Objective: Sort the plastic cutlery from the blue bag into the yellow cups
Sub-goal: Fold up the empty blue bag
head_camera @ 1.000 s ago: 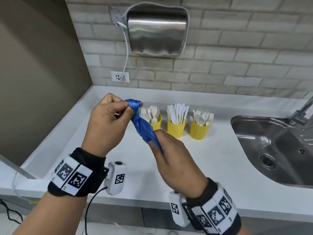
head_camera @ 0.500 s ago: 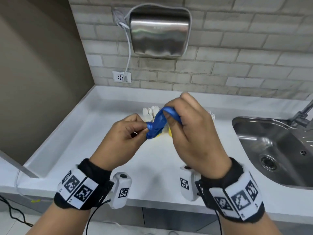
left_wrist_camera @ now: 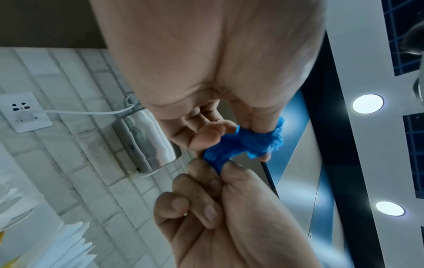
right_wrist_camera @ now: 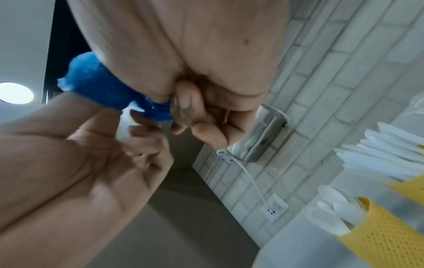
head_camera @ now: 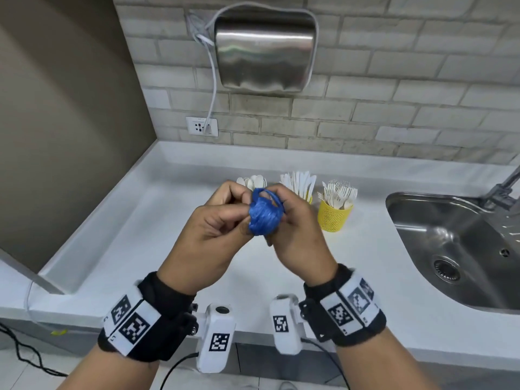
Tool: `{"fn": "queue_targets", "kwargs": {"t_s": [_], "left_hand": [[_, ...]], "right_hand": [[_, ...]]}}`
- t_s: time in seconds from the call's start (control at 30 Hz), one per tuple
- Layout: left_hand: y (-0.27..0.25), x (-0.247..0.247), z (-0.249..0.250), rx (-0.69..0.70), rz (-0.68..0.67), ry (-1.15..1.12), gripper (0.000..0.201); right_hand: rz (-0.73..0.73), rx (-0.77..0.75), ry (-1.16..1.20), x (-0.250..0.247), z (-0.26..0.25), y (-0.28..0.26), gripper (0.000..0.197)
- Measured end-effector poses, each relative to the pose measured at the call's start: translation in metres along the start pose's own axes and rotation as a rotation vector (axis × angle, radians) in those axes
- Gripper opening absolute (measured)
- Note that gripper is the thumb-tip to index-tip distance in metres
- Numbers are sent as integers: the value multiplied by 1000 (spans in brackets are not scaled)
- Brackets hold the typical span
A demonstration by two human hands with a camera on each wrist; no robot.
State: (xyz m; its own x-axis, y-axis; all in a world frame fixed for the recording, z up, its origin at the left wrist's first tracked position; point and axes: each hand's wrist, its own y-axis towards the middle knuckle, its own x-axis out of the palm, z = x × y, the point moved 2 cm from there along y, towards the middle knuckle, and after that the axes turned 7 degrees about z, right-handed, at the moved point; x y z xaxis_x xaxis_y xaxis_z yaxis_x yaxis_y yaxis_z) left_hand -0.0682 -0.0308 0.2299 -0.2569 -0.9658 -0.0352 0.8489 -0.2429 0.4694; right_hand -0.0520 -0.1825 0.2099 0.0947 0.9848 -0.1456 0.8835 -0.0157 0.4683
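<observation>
The blue bag [head_camera: 264, 215] is wound into a tight ball between both hands, held above the counter in front of the yellow cups. My left hand [head_camera: 239, 218] pinches its left side and my right hand [head_camera: 278, 212] grips its right side. In the left wrist view the blue bag [left_wrist_camera: 243, 143] is twisted between the two sets of fingers; in the right wrist view the blue bag [right_wrist_camera: 96, 85] bulges beside my palm. The right yellow cup [head_camera: 333, 218] holds white forks. Knives [head_camera: 299, 182] and spoons [head_camera: 254, 180] stick up behind my hands, their cups hidden.
The white counter [head_camera: 140, 237] ends at a brown wall on the left. A steel sink [head_camera: 455, 249] with a tap lies on the right. On the brick wall hang a steel hand dryer [head_camera: 264, 52] and a socket [head_camera: 201, 126].
The bag, stretched as a twisted strip a second ago, has been rolled up into a compact ball. My hands have come together around it, lower and closer to me.
</observation>
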Motion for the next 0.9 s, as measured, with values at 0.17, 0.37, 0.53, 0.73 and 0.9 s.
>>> {"fn": "queue_targets", "kwargs": {"t_s": [0.17, 0.37, 0.53, 0.73, 0.9], "left_hand": [[2, 1, -9, -18, 153, 64, 26], [2, -4, -32, -32, 281, 227, 18], [1, -1, -38, -114, 310, 253, 20], [-3, 7, -34, -117, 273, 237, 24], [-3, 4, -23, -115, 93, 207, 35]], "right_hand": [[85, 118, -25, 15, 4, -30, 12], [74, -62, -355, 9, -1, -46, 17], [127, -179, -500, 3, -10, -42, 18], [197, -266, -595, 4, -20, -22, 24], [147, -306, -573, 8, -23, -4, 21]]}}
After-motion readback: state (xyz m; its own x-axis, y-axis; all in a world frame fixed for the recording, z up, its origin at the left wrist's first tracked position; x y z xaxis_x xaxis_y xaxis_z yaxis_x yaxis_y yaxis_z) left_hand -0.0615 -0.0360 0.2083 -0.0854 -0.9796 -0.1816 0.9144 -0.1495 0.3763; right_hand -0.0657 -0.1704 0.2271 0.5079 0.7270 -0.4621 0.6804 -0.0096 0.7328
